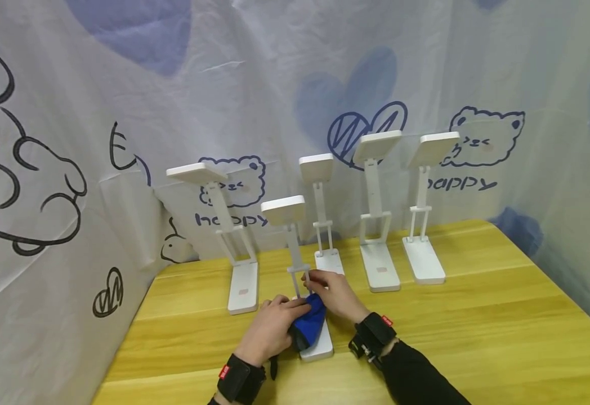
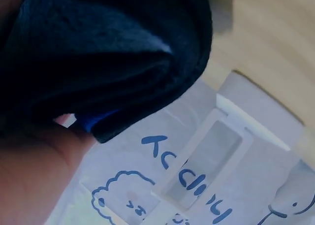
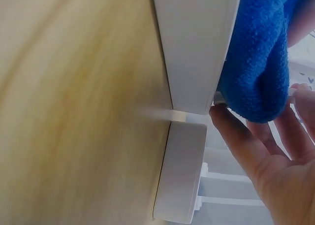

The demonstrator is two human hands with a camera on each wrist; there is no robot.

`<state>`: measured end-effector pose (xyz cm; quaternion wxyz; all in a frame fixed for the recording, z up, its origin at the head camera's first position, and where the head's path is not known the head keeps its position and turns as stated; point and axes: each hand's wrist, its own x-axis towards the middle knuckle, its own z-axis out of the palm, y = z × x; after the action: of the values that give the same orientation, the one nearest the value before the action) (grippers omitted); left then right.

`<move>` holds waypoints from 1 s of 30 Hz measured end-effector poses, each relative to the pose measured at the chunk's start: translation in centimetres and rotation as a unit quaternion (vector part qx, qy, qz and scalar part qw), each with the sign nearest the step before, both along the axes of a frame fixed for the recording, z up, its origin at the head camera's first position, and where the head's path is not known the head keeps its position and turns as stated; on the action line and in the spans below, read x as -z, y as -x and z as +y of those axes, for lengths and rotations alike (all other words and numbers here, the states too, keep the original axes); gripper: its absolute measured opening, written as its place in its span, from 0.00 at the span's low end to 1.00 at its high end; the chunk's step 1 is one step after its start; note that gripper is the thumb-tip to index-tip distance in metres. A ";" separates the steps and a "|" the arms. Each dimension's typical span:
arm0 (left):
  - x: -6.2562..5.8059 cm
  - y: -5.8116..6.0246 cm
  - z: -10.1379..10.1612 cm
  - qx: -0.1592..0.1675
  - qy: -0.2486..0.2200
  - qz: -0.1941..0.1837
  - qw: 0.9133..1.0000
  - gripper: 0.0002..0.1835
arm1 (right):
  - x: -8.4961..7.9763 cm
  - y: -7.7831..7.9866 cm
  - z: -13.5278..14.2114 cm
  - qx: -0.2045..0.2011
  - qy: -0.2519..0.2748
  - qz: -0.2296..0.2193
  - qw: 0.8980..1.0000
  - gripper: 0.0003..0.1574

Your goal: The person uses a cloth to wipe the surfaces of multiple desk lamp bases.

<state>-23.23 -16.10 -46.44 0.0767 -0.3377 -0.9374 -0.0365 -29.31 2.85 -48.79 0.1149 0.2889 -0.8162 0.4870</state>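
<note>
A white desk lamp [image 1: 285, 211] stands nearest to me, its base partly covered by a fuzzy blue cloth [image 1: 311, 325]. My left hand [image 1: 272, 329] grips that cloth against the top of the base. The left wrist view shows the folded dark side of the cloth [image 2: 162, 82] close up. At the lower bars of the same lamp, my right hand [image 1: 338, 293] holds on with curled fingers. In the right wrist view, the blue cloth [image 3: 258, 62] lies along the lamp base [image 3: 194, 43], and the right thumb [image 3: 236, 131] is right at the base's edge.
Behind stand several more white lamps: one at the left [image 1: 244, 287], one just behind [image 1: 329, 261], and two at the right, a nearer lamp [image 1: 380, 267] and an outer lamp [image 1: 424, 261]. They share a yellow wood-grain table [image 1: 477, 315]. A printed curtain [image 1: 275, 84] hangs behind it.
</note>
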 end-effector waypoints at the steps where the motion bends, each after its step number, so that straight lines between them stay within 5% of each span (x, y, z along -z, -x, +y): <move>1: 0.1 0.0 0.1 0.000 0.001 -0.001 1.000 0.36 | 0.0 0.0 0.0 0.001 0.002 -0.003 1.000 0.13; 7: 0.7 0.0 0.1 0.007 -0.024 0.011 1.000 0.33 | -0.1 -0.2 -0.1 0.011 0.006 -0.015 1.000 0.14; 19: 0.5 -0.4 0.5 0.017 0.001 0.007 1.000 0.31 | 0.0 -0.5 -0.1 0.024 0.013 -0.031 0.999 0.14; 30: -0.6 -1.2 0.0 0.053 -0.036 -0.076 0.995 0.38 | -0.1 -0.5 -0.1 0.013 0.015 -0.018 1.000 0.15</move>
<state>-22.02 -16.10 -45.86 0.0154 -0.3802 -0.9194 -0.0995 -28.76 2.71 -48.70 0.1115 0.2675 -0.8142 0.5031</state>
